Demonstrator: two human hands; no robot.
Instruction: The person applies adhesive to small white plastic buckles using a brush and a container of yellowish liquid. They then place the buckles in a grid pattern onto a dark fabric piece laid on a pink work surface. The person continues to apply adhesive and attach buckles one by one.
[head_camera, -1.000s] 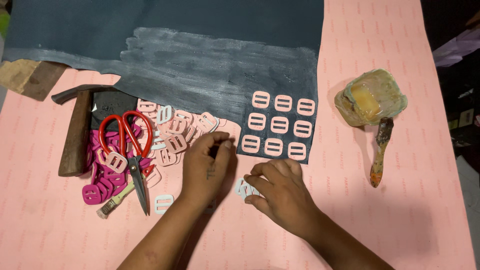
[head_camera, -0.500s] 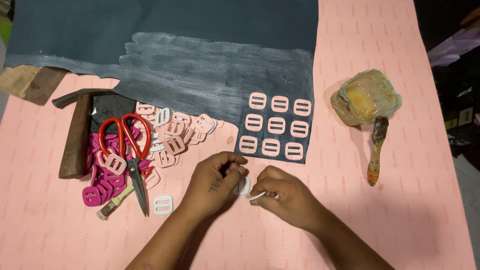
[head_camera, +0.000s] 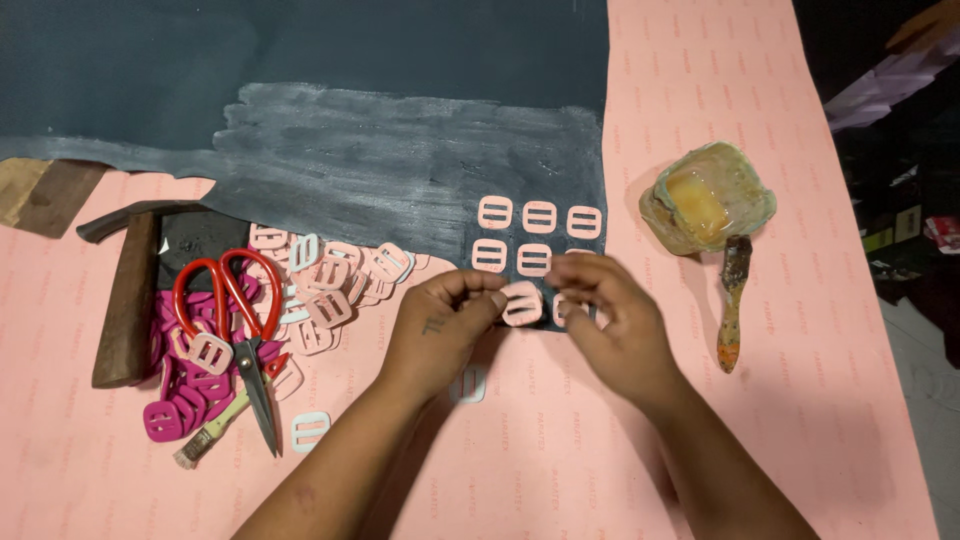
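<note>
Currently I log: left hand (head_camera: 440, 330) pinching a pink buckle (head_camera: 522, 303) at the dark sheet's (head_camera: 400, 190) near edge, right hand (head_camera: 610, 320) fingers curled beside it, grip hidden; placing step, I judge, needing row alignment.

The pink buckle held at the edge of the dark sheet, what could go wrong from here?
The pink buckle, pinched by the left hand with the right hand beside it, may land askew against the neat rows of buckles on the dark sheet.

The hands hover over that grid, so a finger or wrist could nudge placed pieces.

The sticky-looking brush lies near the right forearm; a sweep could smear it.
</note>
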